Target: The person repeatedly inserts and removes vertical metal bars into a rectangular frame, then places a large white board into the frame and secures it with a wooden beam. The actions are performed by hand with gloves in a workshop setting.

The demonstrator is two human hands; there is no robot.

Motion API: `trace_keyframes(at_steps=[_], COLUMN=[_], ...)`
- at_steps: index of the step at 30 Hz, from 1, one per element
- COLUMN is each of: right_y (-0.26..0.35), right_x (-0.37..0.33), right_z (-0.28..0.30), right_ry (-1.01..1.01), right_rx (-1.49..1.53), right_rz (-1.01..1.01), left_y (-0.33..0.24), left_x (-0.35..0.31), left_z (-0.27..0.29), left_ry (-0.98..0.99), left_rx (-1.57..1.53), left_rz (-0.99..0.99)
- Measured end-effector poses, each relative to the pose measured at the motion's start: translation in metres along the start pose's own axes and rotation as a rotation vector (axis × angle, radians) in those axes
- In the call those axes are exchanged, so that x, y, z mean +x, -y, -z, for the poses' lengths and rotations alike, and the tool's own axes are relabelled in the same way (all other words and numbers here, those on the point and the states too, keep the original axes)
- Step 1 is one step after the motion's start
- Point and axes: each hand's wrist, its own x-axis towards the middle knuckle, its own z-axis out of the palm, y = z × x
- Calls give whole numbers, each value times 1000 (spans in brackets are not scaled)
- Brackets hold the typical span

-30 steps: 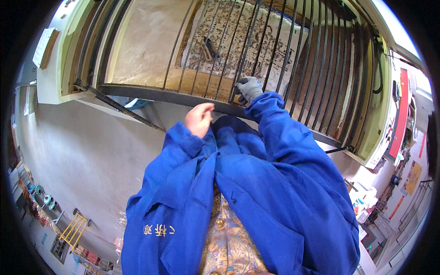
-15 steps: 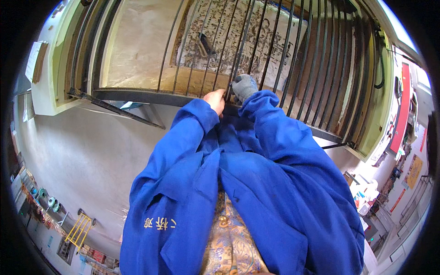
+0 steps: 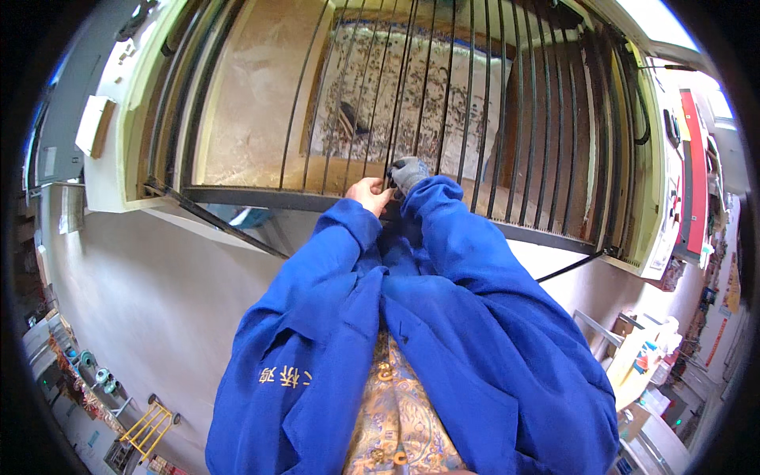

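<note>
Being clutched by the gloved right hand [image 3: 408,174] is a dark bar [image 3: 400,95]; bare left hand [image 3: 367,195] alongside, grip can't be told.

Workshop or small factory floor, by all signs. Landmark: the large, pale-cased machine [image 3: 119,178]. Dark parallel bars [image 3: 469,103] span its open top; under them a light-coloured surface [image 3: 332,146] strewn with small dark scraps. Wearer at the machine's front, in a heavy blue work jacket [image 3: 475,317]; right hand [image 3: 408,172] gloved in grey, at the bars. Broad, smooth grey floor [image 3: 158,261] runs out from the machine's left front. Well off on that side: yellow-framed wheeled trolley [image 3: 150,427], round teal items [image 3: 85,359] too small to identify. Off the machine's right front: cluttered worktable [image 3: 625,378].
</note>
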Motion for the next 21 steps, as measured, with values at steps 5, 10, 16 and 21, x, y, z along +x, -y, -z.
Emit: trace_keyframes(at_steps=[5,10,16,21], right_y=[1,53,94,83], right_x=[-9,-19,-42,-117], right_z=[19,77,103,48], right_ry=[-54,68,17,-21], right_rx=[299,1544,1368,1258], right_rz=[10,-146,-47,-120], left_y=[-50,-73,-77,-35], left_x=[-21,-33,-62,-141], left_z=[14,21,2,-3], left_ry=[128,135,-25,-106], left_rx=[-179,-374,-406,-79], left_rz=[-9,-33,-138,-194])
